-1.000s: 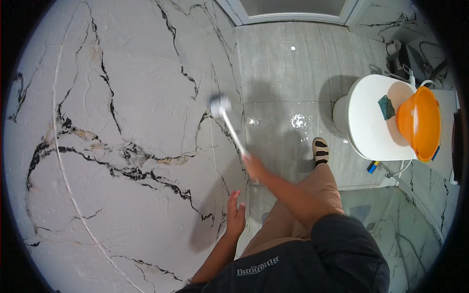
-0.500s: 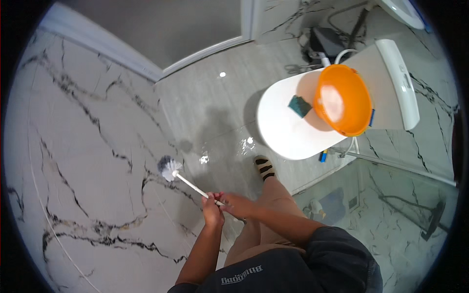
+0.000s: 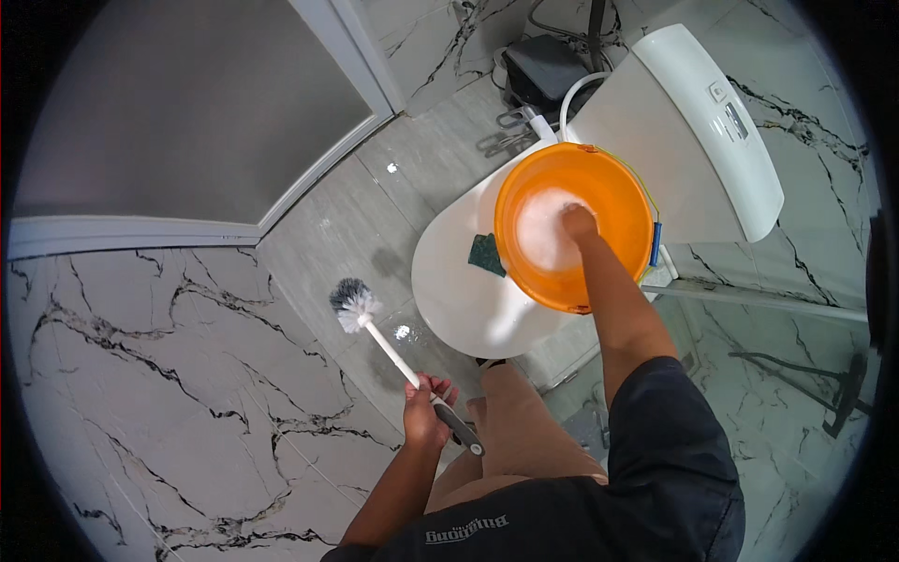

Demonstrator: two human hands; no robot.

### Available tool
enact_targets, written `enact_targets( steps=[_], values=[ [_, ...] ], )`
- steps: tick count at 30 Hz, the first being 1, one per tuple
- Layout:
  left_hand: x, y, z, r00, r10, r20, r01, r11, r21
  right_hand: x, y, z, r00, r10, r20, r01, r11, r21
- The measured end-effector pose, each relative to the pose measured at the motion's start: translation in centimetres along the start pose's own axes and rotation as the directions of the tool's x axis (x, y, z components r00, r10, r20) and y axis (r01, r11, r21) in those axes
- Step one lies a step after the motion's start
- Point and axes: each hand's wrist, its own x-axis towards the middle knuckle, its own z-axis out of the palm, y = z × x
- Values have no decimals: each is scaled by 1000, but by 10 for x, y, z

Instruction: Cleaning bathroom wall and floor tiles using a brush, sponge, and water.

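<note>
A toilet brush (image 3: 389,350) with a white shaft, grey handle end and grey-and-white bristles is in my left hand (image 3: 427,408), fingers wrapped round it where shaft meets handle. Its bristle head points up and left, above the floor. On the closed white lid of the toilet (image 3: 454,309) stands an orange bucket (image 3: 613,211) with pale suds (image 3: 543,234) at its bottom. My right hand (image 3: 579,223) reaches down inside the bucket at the suds; its fingers are hidden. A dark green scouring pad (image 3: 486,255) lies on the lid against the bucket's left side.
Behind the toilet's far side are a dark grey bin (image 3: 548,70) and a white hose (image 3: 573,89). A glass panel (image 3: 749,375) stands at the right. A framed door (image 3: 187,122) is at upper left, beside the marbled wall (image 3: 187,393).
My right hand has let go of the brush and moved right into the bucket. My left hand keeps the brush, now alone. The view has turned and shifted toward the toilet.
</note>
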Motion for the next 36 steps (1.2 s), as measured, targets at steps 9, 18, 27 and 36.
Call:
enact_targets(
  steps=[9, 18, 27, 36],
  values=[
    [2, 6, -20, 991, 20, -135, -20, 1000, 0, -37, 11, -52, 883, -389, 262, -330, -119, 936],
    [-29, -38, -139, 986, -103, -130, 67, 964, -256, -176, -107, -36, 995, -69, -74, 69, -66, 995],
    [-99, -108, -323, 946, -264, -186, 130, 839, -529, -490, -310, 207, 618, -732, 287, 35, 390, 920],
    [-99, -107, -364, 955, -130, -268, -16, 876, -481, -594, -226, 258, 321, -692, 647, 104, 704, 702]
  ],
)
